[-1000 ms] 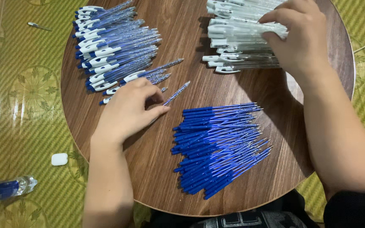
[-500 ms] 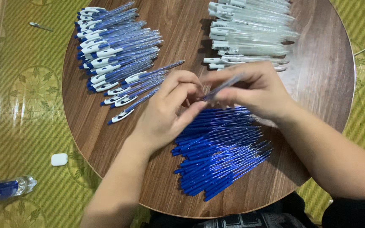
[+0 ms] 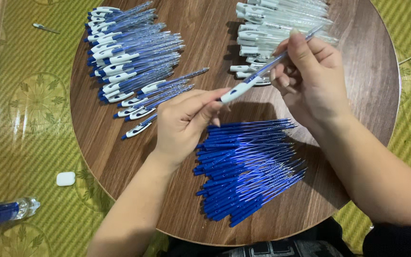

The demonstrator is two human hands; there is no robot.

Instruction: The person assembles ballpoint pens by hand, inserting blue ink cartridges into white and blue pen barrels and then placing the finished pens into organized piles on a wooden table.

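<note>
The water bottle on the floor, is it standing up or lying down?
Lying down. The water bottle rests on its side on the green mat, left of the round table.

Both forearms reach in from the lower edge, bare to the elbow and angled toward each other. The left hand is raised with its back to the camera, thumb and forefinger pinched together and the other fingers curled under. The right hand, held slightly higher, has its fingers bent and its thumb pressed against the forefinger, the wrist cocked inward.
</note>
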